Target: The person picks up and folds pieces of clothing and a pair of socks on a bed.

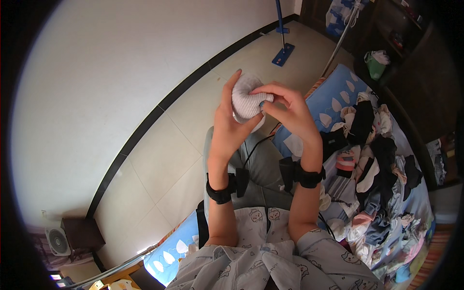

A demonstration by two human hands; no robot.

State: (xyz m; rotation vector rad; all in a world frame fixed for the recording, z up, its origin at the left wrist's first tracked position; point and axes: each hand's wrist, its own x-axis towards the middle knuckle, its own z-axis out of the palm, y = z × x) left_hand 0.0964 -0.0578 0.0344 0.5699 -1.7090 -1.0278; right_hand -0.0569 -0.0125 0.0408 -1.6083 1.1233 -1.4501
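Note:
A white ribbed sock, bunched into a rounded bundle, is held up in front of me over my lap. My left hand is wrapped round its left and lower side, fingers up along the edge and thumb beneath. With thumb and fingers my right hand pinches the ribbed edge on the right side. A small blue patch shows at that edge, between the right fingers. The inside of the bundle is mostly hidden.
At my right, a heap of loose socks and clothes covers a bed with a blue leaf-print sheet. A blue flat mop stands on the tiled floor. Beyond the bed are a green bin and dark shelving; a fan is far left.

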